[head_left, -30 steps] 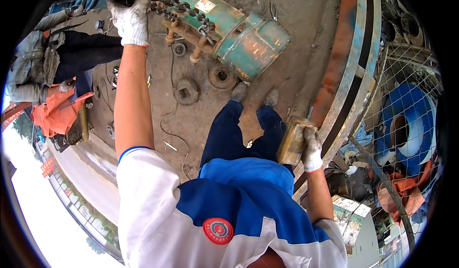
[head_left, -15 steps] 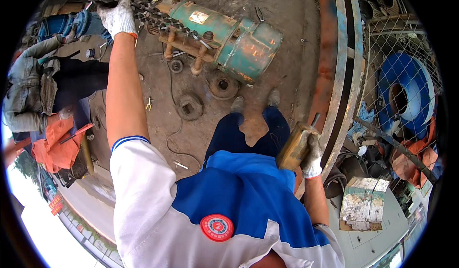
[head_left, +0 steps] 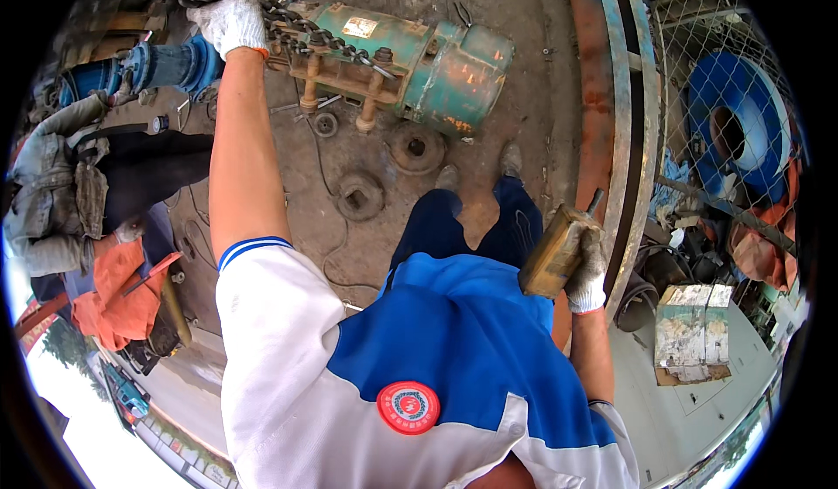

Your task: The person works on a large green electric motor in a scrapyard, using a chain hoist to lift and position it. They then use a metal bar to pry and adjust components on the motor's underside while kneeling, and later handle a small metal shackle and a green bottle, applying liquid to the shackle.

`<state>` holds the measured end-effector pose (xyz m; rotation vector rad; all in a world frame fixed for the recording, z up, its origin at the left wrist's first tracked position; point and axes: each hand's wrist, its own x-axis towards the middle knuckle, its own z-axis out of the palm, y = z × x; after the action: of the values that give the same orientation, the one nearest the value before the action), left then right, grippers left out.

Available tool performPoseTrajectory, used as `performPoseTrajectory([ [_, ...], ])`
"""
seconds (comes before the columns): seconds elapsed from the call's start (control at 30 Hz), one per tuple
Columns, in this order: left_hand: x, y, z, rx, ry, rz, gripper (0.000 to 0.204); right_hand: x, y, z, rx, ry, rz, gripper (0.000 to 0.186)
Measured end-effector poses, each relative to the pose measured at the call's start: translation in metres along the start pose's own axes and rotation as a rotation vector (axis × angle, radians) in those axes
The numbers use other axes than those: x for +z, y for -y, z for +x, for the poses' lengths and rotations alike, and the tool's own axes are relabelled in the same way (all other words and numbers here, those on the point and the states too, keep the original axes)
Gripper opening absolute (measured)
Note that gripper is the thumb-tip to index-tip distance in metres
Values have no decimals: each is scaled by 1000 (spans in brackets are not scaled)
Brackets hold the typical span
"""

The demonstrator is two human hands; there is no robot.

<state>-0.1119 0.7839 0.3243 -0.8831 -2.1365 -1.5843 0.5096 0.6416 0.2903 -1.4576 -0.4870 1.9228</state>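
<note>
My left hand, in a white glove, reaches far forward at the upper left and grips a heavy dark chain. The chain runs over a green motor with rusty fittings that lies on its side, and a hook-like metal end shows beside the motor. My right hand, in a dirty white glove, is closed round a grimy yellow crane remote control beside my right hip. A short dark rod sticks out of the remote's far end.
Round metal discs lie on the floor before my feet. At left a co-worker bends near blue pipework and an orange cloth. A rusty steel beam runs along my right; behind wire mesh stands a blue ring-shaped part.
The view has shifted a little. The co-worker's arm and the blue pipework look slightly different. My left hand stays on the chain, and my right still holds the remote control.
</note>
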Motion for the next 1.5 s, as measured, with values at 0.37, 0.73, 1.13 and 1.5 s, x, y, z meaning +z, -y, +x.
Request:
performPoseTrajectory([
  [0.37,100,-80,73,-381,158,466,99,-40,2,-52,-149,-153,78,59],
  [0.73,62,-85,25,-316,133,445,112,-35,27,-27,-84,-117,36,54],
  [1.13,90,-170,18,-143,69,337,110,-89,2,-79,-134,-188,223,56],
  [1.5,83,-248,16,-272,90,539,113,-190,49,-107,-147,-151,241,50],
])
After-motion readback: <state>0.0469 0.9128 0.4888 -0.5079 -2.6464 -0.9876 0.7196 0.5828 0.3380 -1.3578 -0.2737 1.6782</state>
